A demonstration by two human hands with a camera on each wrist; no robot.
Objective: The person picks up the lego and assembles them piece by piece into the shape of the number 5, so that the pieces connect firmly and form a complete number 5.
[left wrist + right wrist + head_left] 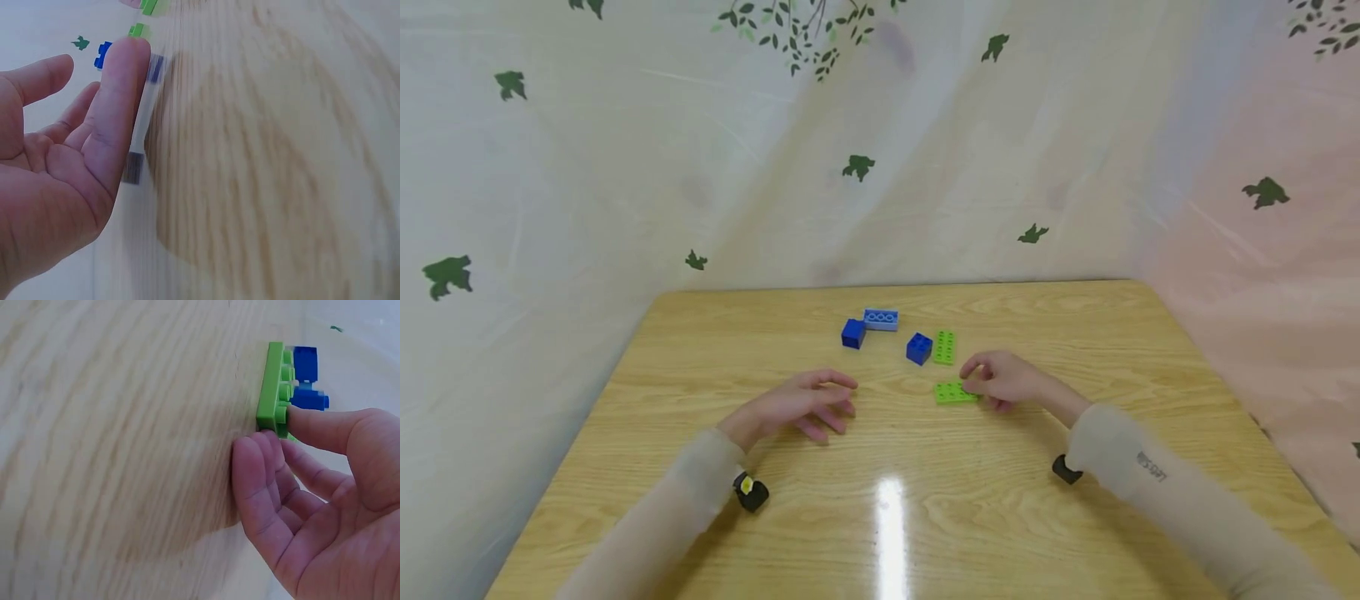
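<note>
My right hand (1003, 379) is at the right end of a flat bright-green toy building brick (953, 392) and pinches it. In the right wrist view the thumb lies against an end stud of this green brick (270, 387), with the other fingers bent at its near end. Behind it lies a second green brick (944, 347), beside a dark blue brick (919, 348) with its studs up. My left hand (808, 402) hovers over the table to the left, fingers relaxed and holding nothing. The left wrist view shows this hand (81, 137) from the palm side.
Farther back on the wooden table (700, 358), another dark blue brick (853, 333) sits by a lighter blue brick (881, 319) tipped on its side with its hollow underside showing. A pale cloth (760, 208) with leaf and bird prints stands behind the table.
</note>
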